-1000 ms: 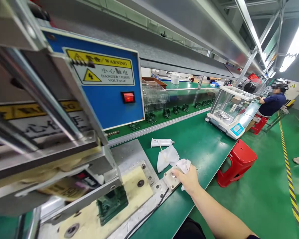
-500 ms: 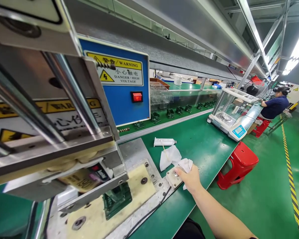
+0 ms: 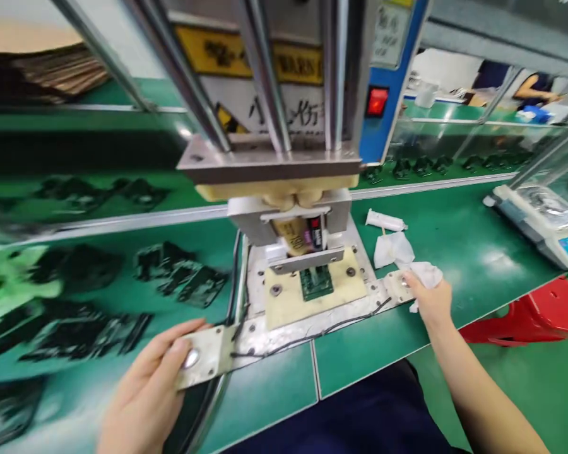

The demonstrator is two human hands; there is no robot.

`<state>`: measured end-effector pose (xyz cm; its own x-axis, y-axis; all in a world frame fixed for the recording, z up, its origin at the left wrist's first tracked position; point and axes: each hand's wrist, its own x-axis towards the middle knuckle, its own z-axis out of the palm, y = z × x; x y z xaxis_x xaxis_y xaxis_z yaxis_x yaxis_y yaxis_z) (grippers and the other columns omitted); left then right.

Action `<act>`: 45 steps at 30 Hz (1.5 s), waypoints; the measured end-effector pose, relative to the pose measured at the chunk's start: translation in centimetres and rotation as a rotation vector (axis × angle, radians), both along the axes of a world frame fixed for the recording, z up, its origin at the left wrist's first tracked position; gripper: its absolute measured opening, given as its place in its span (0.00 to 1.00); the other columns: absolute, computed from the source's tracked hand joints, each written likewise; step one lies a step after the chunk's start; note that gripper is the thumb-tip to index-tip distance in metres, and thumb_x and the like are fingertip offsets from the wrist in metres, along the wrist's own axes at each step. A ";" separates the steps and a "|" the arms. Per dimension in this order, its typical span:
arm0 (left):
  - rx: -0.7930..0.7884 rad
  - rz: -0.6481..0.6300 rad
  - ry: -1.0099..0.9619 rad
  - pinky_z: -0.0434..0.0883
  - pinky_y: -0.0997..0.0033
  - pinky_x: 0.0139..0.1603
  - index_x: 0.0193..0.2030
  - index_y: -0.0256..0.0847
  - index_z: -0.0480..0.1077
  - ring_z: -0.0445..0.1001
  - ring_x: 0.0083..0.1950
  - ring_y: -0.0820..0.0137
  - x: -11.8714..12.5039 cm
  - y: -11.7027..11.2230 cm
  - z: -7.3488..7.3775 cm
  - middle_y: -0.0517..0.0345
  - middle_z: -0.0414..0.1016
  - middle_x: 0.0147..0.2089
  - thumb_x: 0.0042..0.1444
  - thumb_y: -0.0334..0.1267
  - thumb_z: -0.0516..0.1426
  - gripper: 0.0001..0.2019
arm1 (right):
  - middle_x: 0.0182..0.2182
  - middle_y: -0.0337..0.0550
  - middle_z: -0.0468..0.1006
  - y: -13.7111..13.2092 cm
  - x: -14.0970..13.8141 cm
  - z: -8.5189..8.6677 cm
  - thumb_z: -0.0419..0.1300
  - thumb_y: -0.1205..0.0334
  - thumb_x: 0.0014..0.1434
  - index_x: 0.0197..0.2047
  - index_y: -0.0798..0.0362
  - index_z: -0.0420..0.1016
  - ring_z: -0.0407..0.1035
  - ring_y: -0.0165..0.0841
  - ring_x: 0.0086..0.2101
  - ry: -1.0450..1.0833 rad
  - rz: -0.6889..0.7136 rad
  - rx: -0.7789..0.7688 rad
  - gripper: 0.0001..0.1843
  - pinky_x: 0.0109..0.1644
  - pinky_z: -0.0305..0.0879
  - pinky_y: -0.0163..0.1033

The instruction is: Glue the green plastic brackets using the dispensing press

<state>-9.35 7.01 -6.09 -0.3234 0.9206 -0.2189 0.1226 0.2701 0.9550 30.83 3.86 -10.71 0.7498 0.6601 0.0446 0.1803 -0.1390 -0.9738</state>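
Note:
My left hand (image 3: 146, 384) is closed round the left button plate (image 3: 208, 356), with its thumb by the round metal button. On the opposite side, my right hand (image 3: 433, 299) holds a crumpled white tissue (image 3: 426, 273), its thumb resting at the button on the right button plate (image 3: 398, 287). Between them stands a press. Its raised head (image 3: 288, 205) carries a gold-and-black labelled piece (image 3: 299, 234) above a cream base (image 3: 284, 306). A dark green plastic part (image 3: 316, 284) sits on that base, partly beneath the head.
Dark green parts (image 3: 180, 274) lie on the bench at left. Right of the press are a white syringe-like tube (image 3: 385, 221), another tissue (image 3: 392, 248) and a scale (image 3: 544, 221). A red stool (image 3: 539, 315) stands by the bench edge. A black cable (image 3: 312, 334) crosses the press's front.
The view has swung left, bringing the press to the middle and my left hand into sight at the left button plate. My right hand stays at the right plate with the tissue.

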 end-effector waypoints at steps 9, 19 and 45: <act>-0.012 0.031 -0.221 0.70 0.81 0.29 0.45 0.40 0.76 0.73 0.33 0.71 -0.3 -0.2 -1.0 0.56 0.79 0.39 0.41 0.54 0.74 0.28 | 0.33 0.48 0.83 -0.2 0.2 -0.5 0.77 0.43 0.38 0.35 0.56 0.83 0.77 0.43 0.35 -0.068 -0.062 0.070 0.28 0.37 0.75 0.44; -0.019 0.037 -0.230 0.72 0.85 0.31 0.45 0.43 0.78 0.74 0.35 0.72 -0.7 -0.2 -1.4 0.58 0.81 0.41 0.35 0.59 0.75 0.33 | 0.33 0.48 0.84 -0.5 0.3 -0.3 0.77 0.45 0.38 0.35 0.56 0.83 0.78 0.44 0.35 -0.066 -0.062 0.038 0.26 0.36 0.75 0.44; 0.187 -0.143 0.598 0.69 0.65 0.51 0.45 0.47 0.75 0.76 0.49 0.57 -0.8 -0.6 -0.1 0.57 0.80 0.48 0.62 0.46 0.56 0.11 | 0.31 0.49 0.83 -0.9 -0.1 0.4 0.76 0.42 0.38 0.34 0.56 0.83 0.78 0.46 0.34 -0.079 -0.049 -0.069 0.28 0.34 0.74 0.44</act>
